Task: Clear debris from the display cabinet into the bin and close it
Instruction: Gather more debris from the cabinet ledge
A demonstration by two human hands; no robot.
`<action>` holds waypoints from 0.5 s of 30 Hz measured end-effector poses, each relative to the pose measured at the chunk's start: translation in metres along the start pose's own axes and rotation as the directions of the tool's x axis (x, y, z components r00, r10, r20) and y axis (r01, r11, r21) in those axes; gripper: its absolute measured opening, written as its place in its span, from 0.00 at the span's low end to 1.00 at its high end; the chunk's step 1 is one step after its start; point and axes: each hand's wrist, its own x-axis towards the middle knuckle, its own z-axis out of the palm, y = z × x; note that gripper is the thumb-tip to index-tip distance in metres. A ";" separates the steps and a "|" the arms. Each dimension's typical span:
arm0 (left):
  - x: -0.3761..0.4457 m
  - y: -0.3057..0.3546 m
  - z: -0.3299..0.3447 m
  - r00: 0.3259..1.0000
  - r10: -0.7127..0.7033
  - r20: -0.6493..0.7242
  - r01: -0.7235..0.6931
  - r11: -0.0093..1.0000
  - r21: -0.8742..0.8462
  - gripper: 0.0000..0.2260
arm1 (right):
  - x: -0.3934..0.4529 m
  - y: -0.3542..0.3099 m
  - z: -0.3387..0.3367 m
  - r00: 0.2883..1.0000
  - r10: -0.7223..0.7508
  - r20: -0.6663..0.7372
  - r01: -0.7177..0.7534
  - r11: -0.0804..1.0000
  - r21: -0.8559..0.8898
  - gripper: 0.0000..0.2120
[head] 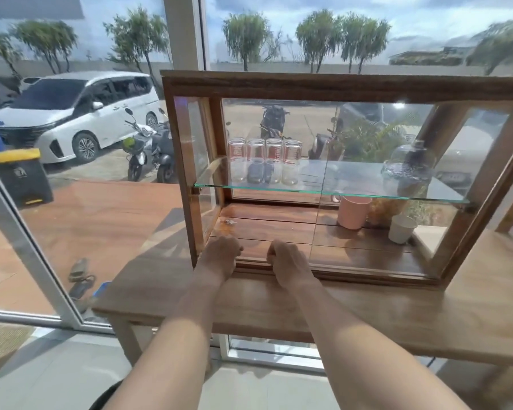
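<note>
A wooden display cabinet (308,85) with glass sides stands on a wooden table (279,309) by the window. Its left front is open; a sliding glass panel (367,226) covers the right part. My left hand (221,251) and my right hand (285,258) rest side by side on the cabinet's floor at the front edge, fingers curled under; whether they hold anything is hidden. A small pale scrap of debris (228,222) lies on the floor boards just beyond my left hand. No bin shows inside the room.
Several upturned glasses (265,159) and a glass jar (409,170) stand on the glass shelf (308,187). A pink cup (353,211) and a white cup (402,229) sit below on the right. Outside the window stand a black-and-yellow bin (20,176), a car, scooters.
</note>
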 end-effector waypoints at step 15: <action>-0.105 -0.113 -0.111 0.924 -0.382 -0.009 0.381 0.923 -0.049 0.08 | -0.029 -0.121 0.059 0.916 -0.309 0.257 0.263 0.944 0.199 0.03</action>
